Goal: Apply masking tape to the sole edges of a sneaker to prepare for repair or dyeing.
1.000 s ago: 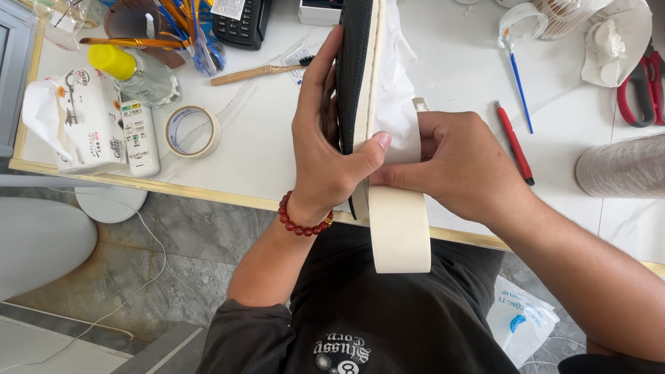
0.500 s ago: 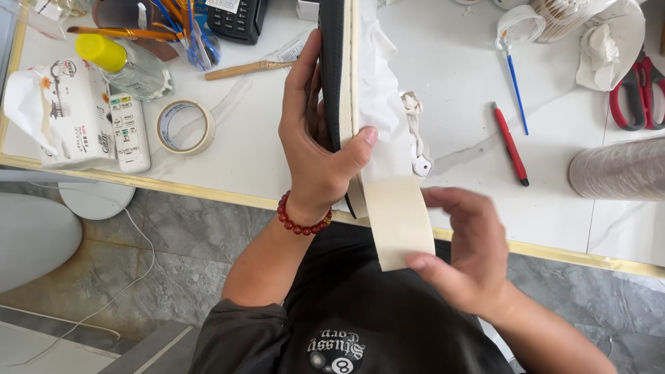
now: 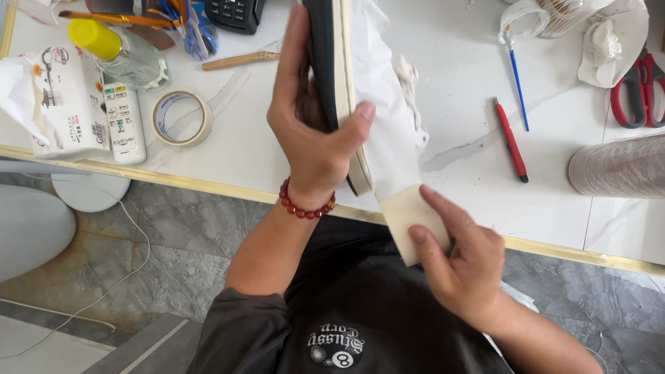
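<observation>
My left hand (image 3: pixel 312 131) grips a white shoe (image 3: pixel 367 76) with a black sole, held on edge over the white marble table (image 3: pixel 457 173). A red bead bracelet (image 3: pixel 305 206) circles that wrist. A strip of cream masking tape (image 3: pixel 412 215) runs from the shoe's heel toward me. My right hand (image 3: pixel 460 263) pinches the free end of that tape strip just below the table's gold edge.
A tape roll (image 3: pixel 181 118), a remote control (image 3: pixel 125 122), a tissue pack (image 3: pixel 59 100) and a yellow-capped bottle (image 3: pixel 121 52) lie at left. A red pen (image 3: pixel 511 138), a blue pen (image 3: pixel 516 79), red scissors (image 3: pixel 641 83) and a film roll (image 3: pixel 616 166) lie at right.
My right hand has slid down from the shoe's heel toward me, drawing out the tape strip. The left hand keeps its grip on the shoe.
</observation>
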